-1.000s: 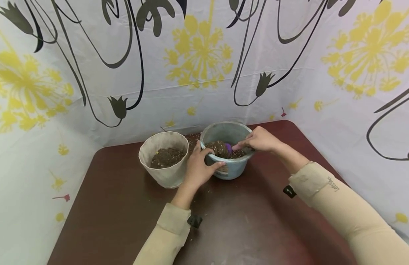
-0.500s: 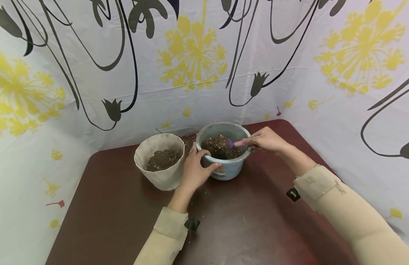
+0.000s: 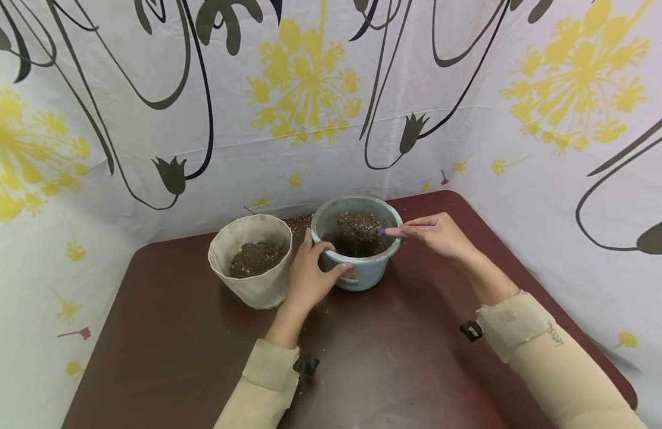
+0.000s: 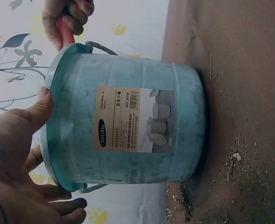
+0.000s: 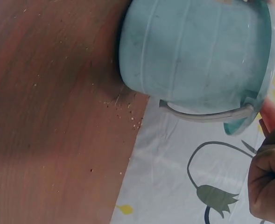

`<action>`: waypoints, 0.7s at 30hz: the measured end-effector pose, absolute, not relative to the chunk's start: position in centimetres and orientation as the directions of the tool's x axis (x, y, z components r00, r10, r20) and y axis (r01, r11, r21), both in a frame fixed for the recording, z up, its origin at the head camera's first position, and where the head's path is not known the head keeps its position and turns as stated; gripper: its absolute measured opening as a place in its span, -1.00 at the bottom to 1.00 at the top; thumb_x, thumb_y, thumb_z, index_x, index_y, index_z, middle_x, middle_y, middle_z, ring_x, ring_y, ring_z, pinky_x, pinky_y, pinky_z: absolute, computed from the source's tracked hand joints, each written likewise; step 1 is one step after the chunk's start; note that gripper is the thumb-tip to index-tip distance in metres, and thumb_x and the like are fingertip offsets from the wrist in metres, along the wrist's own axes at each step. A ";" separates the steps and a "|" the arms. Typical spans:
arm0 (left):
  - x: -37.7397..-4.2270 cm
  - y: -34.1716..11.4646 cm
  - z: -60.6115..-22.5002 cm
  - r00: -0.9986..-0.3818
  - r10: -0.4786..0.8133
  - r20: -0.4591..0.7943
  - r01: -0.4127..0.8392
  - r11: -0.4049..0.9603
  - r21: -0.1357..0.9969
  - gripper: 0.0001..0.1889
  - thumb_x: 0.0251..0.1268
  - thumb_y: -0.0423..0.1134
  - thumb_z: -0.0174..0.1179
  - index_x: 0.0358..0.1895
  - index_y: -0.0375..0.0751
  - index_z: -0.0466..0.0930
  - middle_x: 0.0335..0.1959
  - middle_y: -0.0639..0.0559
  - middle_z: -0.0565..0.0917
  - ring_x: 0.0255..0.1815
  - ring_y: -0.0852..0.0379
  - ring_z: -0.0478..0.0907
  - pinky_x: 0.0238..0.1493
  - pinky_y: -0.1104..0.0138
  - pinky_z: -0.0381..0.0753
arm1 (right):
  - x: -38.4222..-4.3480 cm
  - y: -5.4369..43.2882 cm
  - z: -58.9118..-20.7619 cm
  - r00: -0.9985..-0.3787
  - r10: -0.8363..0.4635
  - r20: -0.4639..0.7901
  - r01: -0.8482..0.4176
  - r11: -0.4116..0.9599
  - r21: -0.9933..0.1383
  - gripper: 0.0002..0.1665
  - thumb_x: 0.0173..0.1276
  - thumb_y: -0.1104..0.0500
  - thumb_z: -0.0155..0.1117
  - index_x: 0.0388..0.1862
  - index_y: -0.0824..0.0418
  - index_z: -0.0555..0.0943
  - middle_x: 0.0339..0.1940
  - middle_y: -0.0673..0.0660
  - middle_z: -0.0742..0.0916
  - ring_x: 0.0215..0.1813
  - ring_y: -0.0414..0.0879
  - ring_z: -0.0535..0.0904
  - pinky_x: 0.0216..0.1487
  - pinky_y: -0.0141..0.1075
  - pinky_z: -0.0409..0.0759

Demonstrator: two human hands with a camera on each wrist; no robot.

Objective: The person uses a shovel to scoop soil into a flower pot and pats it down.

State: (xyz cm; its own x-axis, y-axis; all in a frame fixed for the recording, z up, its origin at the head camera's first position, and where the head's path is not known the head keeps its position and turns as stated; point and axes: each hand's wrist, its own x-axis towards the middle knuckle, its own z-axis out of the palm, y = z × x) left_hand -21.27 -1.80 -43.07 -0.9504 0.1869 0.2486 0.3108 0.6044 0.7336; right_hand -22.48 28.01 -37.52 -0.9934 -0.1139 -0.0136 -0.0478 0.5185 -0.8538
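The right hand [image 3: 438, 233], right of centre in the head view, has its fingers curled around the pink handle of a trowel [image 3: 393, 232]. The handle passes over the right side of the rim of a pale blue bucket [image 3: 370, 274], and the trowel's scoop end, heaped with dark, speckled soil [image 3: 357, 225], is inside it. The left hand [image 3: 311, 271] grips the left side of the rim, its thumb on the outside.

The bucket stands upright near the middle of the frame. The left wrist view shows a printed label [image 4: 132, 119] on its side; the right wrist view, its grey carrying handle [image 5: 207, 114] hanging down.

Just left of the bucket stands an off-white pot [image 3: 258, 292], partly filled with soil. Both are toward the far edge of a dark red-brown table [image 3: 164, 310], with crumbs scattered on it. A white cloth [image 3: 309, 167] printed with yellow and grey flowers fills the upper frame. Beige sleeves [image 3: 534, 333] enter from below.
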 end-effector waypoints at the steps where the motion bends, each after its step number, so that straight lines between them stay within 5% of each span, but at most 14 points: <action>1: -21.2 -1.8 -43.0 -0.951 0.186 0.248 0.310 0.610 0.730 -0.54 0.11 0.21 0.46 -0.11 0.00 0.60 0.62 -0.28 0.03 0.56 -0.30 0.13 0.39 -0.24 0.26 | -22.4 28.0 -37.5 -0.994 -0.105 -0.008 -0.049 0.528 -0.848 -0.63 0.46 -0.02 0.33 0.10 0.15 0.76 -0.12 -0.03 0.82 -0.16 -0.20 0.64 -0.18 -0.32 0.60; 21: -21.3 -1.6 -42.8 -0.949 0.175 0.262 0.311 0.652 0.692 -0.53 0.09 0.20 0.47 -0.11 -0.04 0.62 0.59 -0.31 0.10 0.57 -0.30 0.09 0.42 -0.22 0.23 | -22.2 27.6 -37.3 -0.997 -0.073 0.028 -0.064 0.565 -0.823 -0.68 0.43 -0.01 0.36 0.02 0.13 0.80 -0.23 0.02 0.84 -0.37 -0.20 0.41 -0.34 -0.33 0.44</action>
